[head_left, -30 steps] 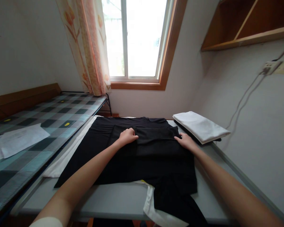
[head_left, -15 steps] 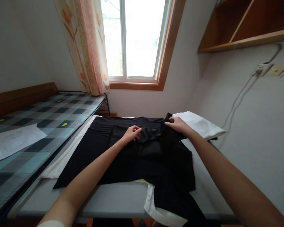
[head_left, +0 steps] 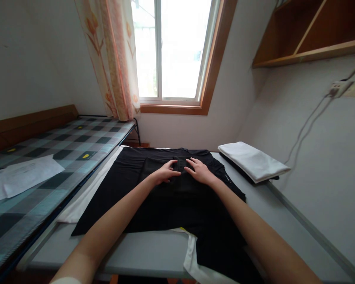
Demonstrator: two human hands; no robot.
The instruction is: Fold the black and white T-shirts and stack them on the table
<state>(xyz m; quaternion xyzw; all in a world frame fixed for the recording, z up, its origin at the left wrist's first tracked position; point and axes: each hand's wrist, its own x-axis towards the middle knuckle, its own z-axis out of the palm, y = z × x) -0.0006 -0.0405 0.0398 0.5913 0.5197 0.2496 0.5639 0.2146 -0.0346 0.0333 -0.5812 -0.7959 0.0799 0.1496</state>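
A black T-shirt (head_left: 154, 215) lies spread over a grey table (head_left: 154, 252), one sleeve hanging toward the front edge. On its middle rests a smaller piece of black cloth (head_left: 149, 165), hard to tell apart from the shirt. My left hand (head_left: 165, 172) is over this cloth, thumb and fingers apart. Close on its right, my right hand (head_left: 198, 170) touches the black fabric with fingers spread. A small dark fold shows between the two hands. White fabric (head_left: 79, 201) sticks out from under the shirt at the left and at the front.
A folded white cloth (head_left: 251, 159) lies on something dark at the table's right back. Left of the table is a bed with a checked cover (head_left: 56, 144) and paper sheets (head_left: 26, 173). A wall shelf (head_left: 310, 51) and a plugged-in cable (head_left: 307, 122) are at right.
My right hand has moved left from the shirt's far right, letting go of the black cloth it pinched. That cloth now lies flatter. My left hand's fingers have opened.
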